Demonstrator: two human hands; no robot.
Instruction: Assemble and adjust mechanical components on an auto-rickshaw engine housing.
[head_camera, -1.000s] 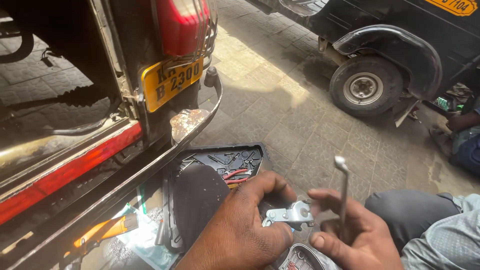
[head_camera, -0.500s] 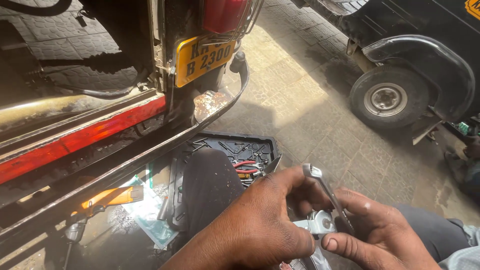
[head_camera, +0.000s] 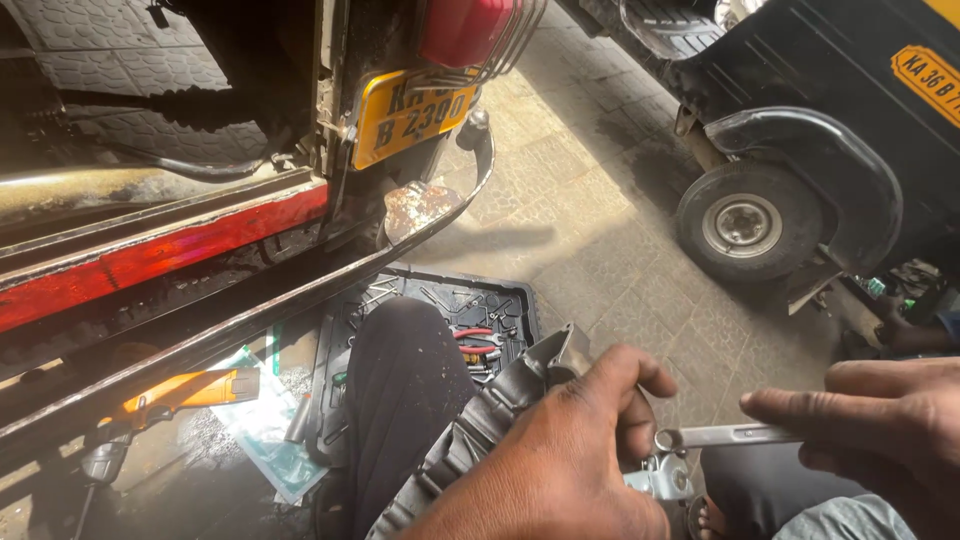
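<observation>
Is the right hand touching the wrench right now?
Touching. The head view shows the right hand with fingers closed over the wrench handle, no gap between them.

Paved ground (head_camera: 600, 230) under black tool tray (head_camera: 525, 300), orange tool (head_camera: 185, 390).

tool tray (head_camera: 520, 305) on ground behind knee (head_camera: 405, 400) – bumper (head_camera: 300, 300) left, wheel (head_camera: 742, 225) right

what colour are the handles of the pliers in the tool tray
Red. The pliers lie in the black tool tray on the ground, seen best in the head view.
</observation>
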